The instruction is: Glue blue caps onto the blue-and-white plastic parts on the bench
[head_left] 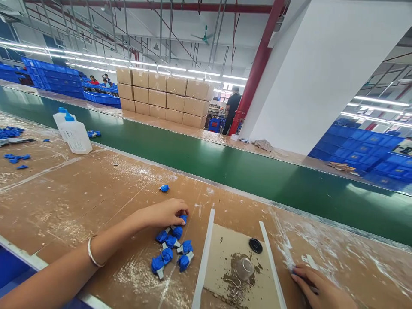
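Several small blue pieces (170,241) lay in a loose cluster at the lower centre of the frame, just below the left hand (169,213) and well apart from the right hand (322,289) at the lower right. The topmost piece (183,219) sat at the cluster's upper edge, right at the left fingertips (its long axis was mostly covered, so I could not tell which way it ran). From there the others trailed downward and slightly left. The left hand was curled nearly closed, thumb and fingertips pinching that topmost piece. The right hand had its fingers bent and thumb near the forefinger, down by the tabletop (96,189); whether it gripped anything I could not tell. Between cluster and right hand lay a pale board (222,240), with a black disc (255,245) on it.
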{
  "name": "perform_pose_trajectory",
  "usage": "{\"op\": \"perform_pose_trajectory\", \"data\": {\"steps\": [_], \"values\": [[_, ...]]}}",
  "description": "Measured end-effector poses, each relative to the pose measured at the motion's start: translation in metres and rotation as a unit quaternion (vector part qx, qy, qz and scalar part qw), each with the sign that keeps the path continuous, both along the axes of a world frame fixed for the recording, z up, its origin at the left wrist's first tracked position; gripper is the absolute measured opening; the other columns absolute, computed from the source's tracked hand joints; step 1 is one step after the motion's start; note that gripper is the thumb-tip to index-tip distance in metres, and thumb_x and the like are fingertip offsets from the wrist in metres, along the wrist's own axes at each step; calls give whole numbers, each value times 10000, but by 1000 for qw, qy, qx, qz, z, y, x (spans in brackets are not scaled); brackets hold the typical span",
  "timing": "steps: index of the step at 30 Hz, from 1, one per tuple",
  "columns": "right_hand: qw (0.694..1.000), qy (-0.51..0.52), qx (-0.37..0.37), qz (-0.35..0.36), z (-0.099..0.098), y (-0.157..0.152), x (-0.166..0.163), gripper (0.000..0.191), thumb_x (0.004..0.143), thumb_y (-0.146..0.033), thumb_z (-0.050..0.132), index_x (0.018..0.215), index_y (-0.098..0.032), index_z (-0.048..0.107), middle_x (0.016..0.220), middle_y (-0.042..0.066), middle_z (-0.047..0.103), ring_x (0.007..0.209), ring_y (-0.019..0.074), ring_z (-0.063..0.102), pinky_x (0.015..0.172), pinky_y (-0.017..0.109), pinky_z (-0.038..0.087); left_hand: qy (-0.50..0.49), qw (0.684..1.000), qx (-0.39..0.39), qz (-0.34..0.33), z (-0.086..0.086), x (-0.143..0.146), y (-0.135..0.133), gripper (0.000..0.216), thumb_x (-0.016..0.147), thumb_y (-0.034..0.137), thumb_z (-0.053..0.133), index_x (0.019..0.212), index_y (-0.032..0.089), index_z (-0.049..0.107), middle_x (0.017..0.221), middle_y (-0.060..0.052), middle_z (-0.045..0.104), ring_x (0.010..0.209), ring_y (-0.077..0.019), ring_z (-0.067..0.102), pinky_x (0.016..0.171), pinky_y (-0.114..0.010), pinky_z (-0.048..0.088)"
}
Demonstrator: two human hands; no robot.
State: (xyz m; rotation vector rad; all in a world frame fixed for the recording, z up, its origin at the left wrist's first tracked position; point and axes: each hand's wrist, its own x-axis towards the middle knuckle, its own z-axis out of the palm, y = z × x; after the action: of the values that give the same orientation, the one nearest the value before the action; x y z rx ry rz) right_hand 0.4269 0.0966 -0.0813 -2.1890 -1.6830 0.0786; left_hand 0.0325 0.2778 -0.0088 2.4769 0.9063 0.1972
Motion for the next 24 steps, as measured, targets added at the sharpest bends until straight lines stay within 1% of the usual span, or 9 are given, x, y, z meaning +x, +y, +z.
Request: {"op": "perform_pose_trajectory", "data": {"steps": [4, 9, 11, 13, 14, 16, 18, 21, 24], "values": [[998, -47, -17, 47, 0, 5, 4, 330, 777, -384, 372, 777, -251, 673, 926, 48, 703, 826, 242, 669, 684, 348, 543, -2, 1000, 25, -11, 4, 2, -2, 220, 803, 198, 511, 980, 218, 640, 985, -34, 571, 855, -165, 558, 741, -237, 394], [989, -69, -73, 106, 16, 7, 4, 303, 828, -307, 356, 721, -242, 631, 816, 37, 693, 729, 209, 664, 609, 303, 511, -5, 999, 31, -3, 6, 3, 0, 219, 742, 135, 543, 927, 190, 647, 929, -34, 581, 847, -174, 561, 727, -242, 405], [991, -74, -47, 104, 22, 4, -5, 267, 834, -323, 390, 770, -246, 637, 833, 29, 688, 744, 205, 660, 639, 303, 511, -13, 999, 43, 8, 5, 5, 0, 221, 744, 116, 517, 920, 167, 639, 907, -45, 583, 863, -186, 554, 749, -265, 407], [991, -62, 21, 115, 27, 0, -22, 229, 832, -373, 452, 899, -256, 637, 907, 29, 682, 801, 194, 655, 678, 285, 516, -57, 997, 35, 27, 4, 8, -2, 241, 759, 131, 504, 967, 164, 623, 935, -53, 593, 882, -188, 550, 780, -288, 411], [988, -53, 62, 132, 30, -2, -33, 239, 827, -391, 483, 971, -260, 621, 944, 33, 675, 837, 186, 648, 698, 272, 517, -100, 994, 7, 40, 2, 10, -4, 253, 766, 153, 513, 998, 169, 610, 957, -53, 600, 886, -184, 553, 789, -295, 417], [971, -47, 140, 187, 35, -4, -57, 266, 823, -381, 520, 1045, -249, 584, 941, 45, 662, 855, 173, 637, 700, 251, 518, -206, 971, -109, 56, 1, 15, -11, 295, 762, 205, 559, 1055, 180, 575, 968, -48, 619, 867, -169, 572, 785, -301, 438], [948, -59, 201, 241, 39, -4, -78, 284, 817, -335, 545, 1083, -236, 554, 923, 51, 648, 851, 164, 631, 696, 240, 522, -295, 919, -259, 49, 1, 22, -22, 341, 752, 243, 603, 1081, 176, 540, 914, -45, 637, 822, -161, 605, 749, -305, 459], [929, -88, 234, 272, 40, 1, -94, 336, 797, -302, 576, 1121, -221, 534, 915, 58, 634, 845, 162, 626, 699, 244, 532, -361, 835, -414, 34, 2, 31, -41, 373, 734, 234, 645, 1076, 172, 510, 850, -35, 632, 775, -176, 646, 672, -296, 468], [927, -103, 225, 283, 36, 7, -97, 342, 786, -286, 587, 1119, -218, 546, 915, 61, 635, 849, 173, 627, 707, 259, 538, -382, 791, -477, 31, 0, 39, -55, 398, 715, 198, 673, 1076, 175, 507, 884, -39, 623, 757, -184, 666, 642, -277, 461]]}}
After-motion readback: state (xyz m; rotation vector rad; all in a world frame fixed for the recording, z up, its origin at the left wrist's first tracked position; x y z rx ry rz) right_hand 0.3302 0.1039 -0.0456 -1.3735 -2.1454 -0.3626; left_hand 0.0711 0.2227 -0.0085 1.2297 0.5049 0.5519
